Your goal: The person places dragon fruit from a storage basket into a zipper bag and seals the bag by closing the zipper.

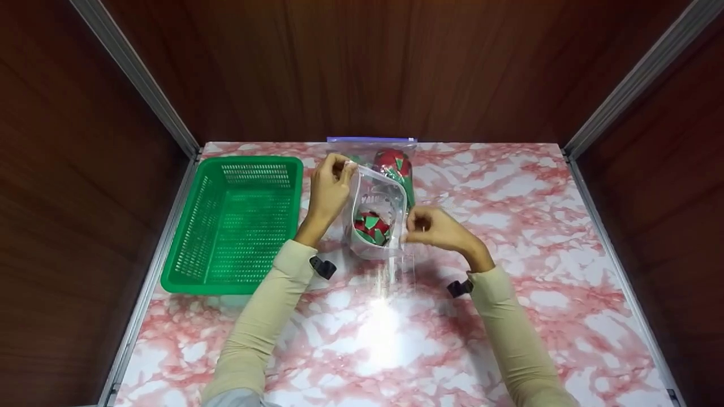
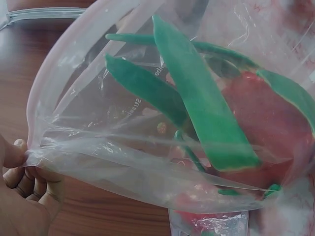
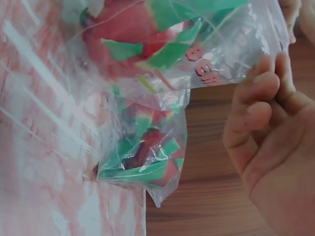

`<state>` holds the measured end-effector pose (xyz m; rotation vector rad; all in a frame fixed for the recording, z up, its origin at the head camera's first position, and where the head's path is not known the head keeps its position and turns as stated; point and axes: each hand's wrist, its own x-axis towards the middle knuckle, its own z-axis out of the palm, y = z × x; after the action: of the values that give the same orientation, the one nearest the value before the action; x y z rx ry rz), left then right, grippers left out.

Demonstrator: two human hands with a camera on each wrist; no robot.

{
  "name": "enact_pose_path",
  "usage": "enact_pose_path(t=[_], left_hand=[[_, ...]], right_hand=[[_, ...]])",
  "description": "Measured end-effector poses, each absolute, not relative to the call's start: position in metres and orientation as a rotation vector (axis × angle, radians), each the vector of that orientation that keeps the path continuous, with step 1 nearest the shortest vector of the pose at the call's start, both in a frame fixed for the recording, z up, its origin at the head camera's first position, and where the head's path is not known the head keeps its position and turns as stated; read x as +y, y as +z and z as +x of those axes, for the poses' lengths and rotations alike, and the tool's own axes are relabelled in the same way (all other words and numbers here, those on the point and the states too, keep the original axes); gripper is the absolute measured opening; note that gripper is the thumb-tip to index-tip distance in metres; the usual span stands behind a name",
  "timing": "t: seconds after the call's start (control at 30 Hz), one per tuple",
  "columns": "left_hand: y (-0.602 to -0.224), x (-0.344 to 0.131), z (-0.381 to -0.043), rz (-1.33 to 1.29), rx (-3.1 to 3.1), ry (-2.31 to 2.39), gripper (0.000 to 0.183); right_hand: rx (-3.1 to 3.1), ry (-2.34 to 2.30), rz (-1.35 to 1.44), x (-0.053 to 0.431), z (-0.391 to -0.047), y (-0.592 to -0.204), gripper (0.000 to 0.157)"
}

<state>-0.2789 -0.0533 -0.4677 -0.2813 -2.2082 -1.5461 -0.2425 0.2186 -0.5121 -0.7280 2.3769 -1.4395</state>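
A clear zip bag [image 1: 378,198] stands with its mouth spread wide at the middle of the table, a red dragon fruit with green scales [image 1: 373,226] down inside it. My left hand [image 1: 329,191] pinches the bag's rim at the far left corner. On the near right side, the thumb and fingers of my right hand [image 1: 441,229] pinch the opposite edge. In the left wrist view, long green scales [image 2: 202,98] show through the plastic. Behind stands another clear bag with a purple zip [image 1: 370,139], holding dragon fruit [image 1: 393,160], partly hidden by the front bag.
To the left sits a green plastic basket [image 1: 297,226] with slotted walls. The table [image 1: 509,186] has a red and white marbled top. Dark wooden panels [image 1: 362,68] enclose the back and both sides. Glare brightens the near middle of the table.
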Motion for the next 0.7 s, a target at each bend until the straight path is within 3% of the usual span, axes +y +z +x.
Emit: enact_pose_path(t=[0.13, 0.43, 0.7], left_hand=[[-0.468, -0.054, -0.279, -0.257, -2.199, -1.557, 0.015], [-0.469, -0.058, -0.28, -0.231, -2.187, -1.578, 0.016], [-0.468, -0.061, -0.28, -0.229, -2.185, -1.579, 0.016]], right_hand=[[2.361, -1.294, -0.826, 0.217, -0.239, -0.515, 0.034], [2.418, -1.215, -0.895, 0.219, -0.238, -0.515, 0.002], [2.495, -1.336, -0.848, 0.229, -0.243, -0.508, 0.004]])
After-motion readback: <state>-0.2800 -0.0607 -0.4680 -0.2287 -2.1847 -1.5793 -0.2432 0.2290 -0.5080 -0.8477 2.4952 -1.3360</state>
